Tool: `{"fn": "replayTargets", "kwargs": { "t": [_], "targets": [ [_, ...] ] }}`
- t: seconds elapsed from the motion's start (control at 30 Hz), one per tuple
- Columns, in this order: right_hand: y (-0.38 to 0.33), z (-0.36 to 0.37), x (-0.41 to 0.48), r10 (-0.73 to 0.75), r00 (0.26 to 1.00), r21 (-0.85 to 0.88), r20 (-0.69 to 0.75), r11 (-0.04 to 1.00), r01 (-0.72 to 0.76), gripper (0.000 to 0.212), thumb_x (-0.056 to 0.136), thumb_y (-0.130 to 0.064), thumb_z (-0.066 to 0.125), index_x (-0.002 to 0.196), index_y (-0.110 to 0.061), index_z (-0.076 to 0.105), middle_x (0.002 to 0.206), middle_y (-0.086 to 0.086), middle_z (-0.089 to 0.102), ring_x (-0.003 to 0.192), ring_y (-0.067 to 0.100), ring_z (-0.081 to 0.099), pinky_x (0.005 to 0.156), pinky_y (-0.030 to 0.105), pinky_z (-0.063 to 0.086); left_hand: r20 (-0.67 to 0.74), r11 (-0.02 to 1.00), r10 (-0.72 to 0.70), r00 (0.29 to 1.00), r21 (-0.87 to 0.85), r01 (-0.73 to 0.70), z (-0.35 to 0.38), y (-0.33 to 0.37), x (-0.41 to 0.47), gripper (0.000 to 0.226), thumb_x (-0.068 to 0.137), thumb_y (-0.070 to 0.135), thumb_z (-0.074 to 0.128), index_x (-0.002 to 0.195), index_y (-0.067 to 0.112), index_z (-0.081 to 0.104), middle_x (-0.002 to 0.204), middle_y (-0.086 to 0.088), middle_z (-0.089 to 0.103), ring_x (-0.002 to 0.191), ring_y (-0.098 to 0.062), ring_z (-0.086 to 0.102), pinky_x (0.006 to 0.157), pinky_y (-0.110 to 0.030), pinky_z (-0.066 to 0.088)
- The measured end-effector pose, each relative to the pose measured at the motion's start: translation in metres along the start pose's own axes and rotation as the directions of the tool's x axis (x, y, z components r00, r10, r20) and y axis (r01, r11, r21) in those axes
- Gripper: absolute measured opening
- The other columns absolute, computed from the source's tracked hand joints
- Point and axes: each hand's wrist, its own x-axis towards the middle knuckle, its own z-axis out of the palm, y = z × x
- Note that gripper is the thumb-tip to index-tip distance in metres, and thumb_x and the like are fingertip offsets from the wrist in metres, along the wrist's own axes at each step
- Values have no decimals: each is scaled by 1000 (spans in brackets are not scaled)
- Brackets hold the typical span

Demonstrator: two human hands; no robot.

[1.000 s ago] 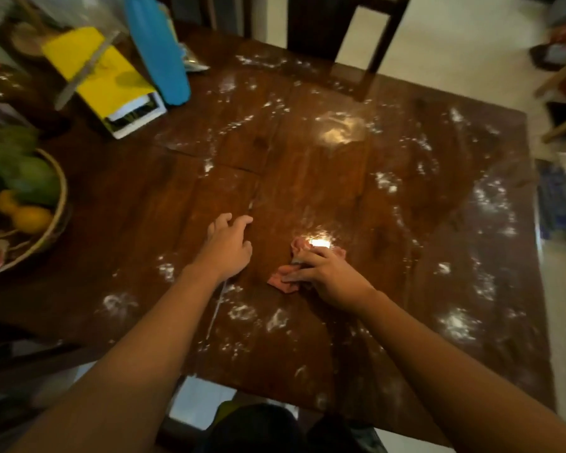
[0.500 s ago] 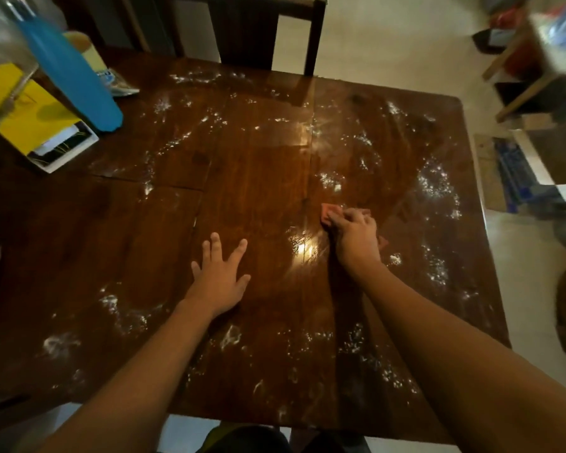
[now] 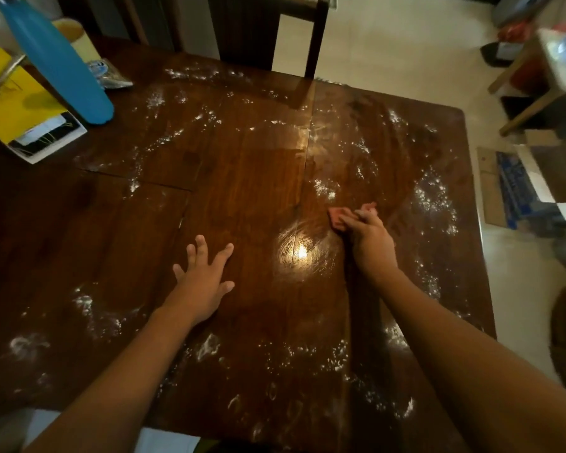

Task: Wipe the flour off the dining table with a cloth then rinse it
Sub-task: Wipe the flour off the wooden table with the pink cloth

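Note:
A dark wooden dining table point(image 3: 242, 178) fills the view, speckled with white flour point(image 3: 433, 199) along its right side, far edge and near edge. My right hand point(image 3: 370, 237) presses a small pink cloth point(image 3: 337, 217) flat on the table right of centre; only the cloth's left corner and a bit by the fingertips show. My left hand point(image 3: 205, 279) rests palm down with fingers spread on the bare wood at the middle. A glossy wiped patch lies between the two hands.
A blue bottle point(image 3: 59, 63) and a yellow-covered box point(image 3: 23, 116) stand at the far left, with a small packet point(image 3: 108, 73) behind them. A dark chair point(image 3: 262, 31) is pushed in at the far edge. A wooden stand point(image 3: 543, 73) and cardboard lie on the floor to the right.
My right hand has slid the cloth away from me and to the right across the table. My left hand has flattened and spread its fingers. The view has shifted rightward.

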Motion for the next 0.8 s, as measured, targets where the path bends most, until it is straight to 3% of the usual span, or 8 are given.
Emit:
{"fn": "replayTargets", "kwargs": {
  "t": [0.1,0.2,0.33,0.4,0.5,0.6,0.7,0.8],
  "targets": [
    [-11,14,46,149,989,20,23,989,-149,45,97,-25,51,142,-20,54,147,10,45,134,33,40,113,55,37,15,1000,-13,1000,5,12,0,1,4,74,103,27,49,157,36,-1,159,-17,-30,146,-39,-25,116,-64,1],
    [-33,32,75,138,982,-65,126,989,-130,57,98,-47,42,151,-26,42,159,8,33,150,40,11,121,56,6,38,1000,-26,999,0,26,-1,2,7,76,102,25,51,156,37,-1,158,-17,-30,145,-39,-26,116,-64,0],
    [-64,33,77,-155,931,-21,331,985,172,47,101,-40,47,147,-32,46,159,1,32,152,34,5,121,56,3,62,1000,-24,998,-8,25,-2,1,8,78,102,22,52,156,39,-2,157,-16,-33,144,-39,-29,116,-64,-4],
    [-64,31,61,-359,806,62,470,925,376,39,101,-30,51,139,-34,55,154,-5,34,149,21,15,122,49,8,72,1000,-23,997,4,22,-2,3,7,78,102,21,51,156,38,-3,157,-18,-33,144,-40,-29,116,-65,-3],
    [-40,29,37,-545,672,98,501,807,582,38,99,-25,56,135,-36,61,152,-7,35,144,15,27,120,42,19,67,1000,-25,997,-17,26,-2,4,7,78,102,18,50,156,38,-2,157,-18,-34,143,-40,-31,115,-65,-4],
    [-1,20,30,-524,772,66,359,840,539,38,94,-17,61,128,-34,66,155,0,38,145,22,30,120,37,24,69,999,-16,997,-41,19,-2,3,5,78,102,16,50,156,38,-1,157,-17,-34,142,-39,-32,115,-65,-6],
    [19,12,38,-265,958,-2,105,964,267,37,93,-13,62,123,-33,70,146,4,49,138,32,34,120,45,24,68,999,-19,998,-48,22,-2,3,5,79,102,14,51,156,38,-1,157,-17,-34,142,-38,-33,115,-64,-6],
    [7,17,41,-10,1000,75,-7,997,11,32,97,-20,59,126,-31,68,136,1,54,133,29,35,118,49,28,66,998,-35,997,-48,39,0,4,6,80,102,12,51,156,38,-1,156,-16,-35,142,-38,-33,115,-64,-7]
  ]
}}
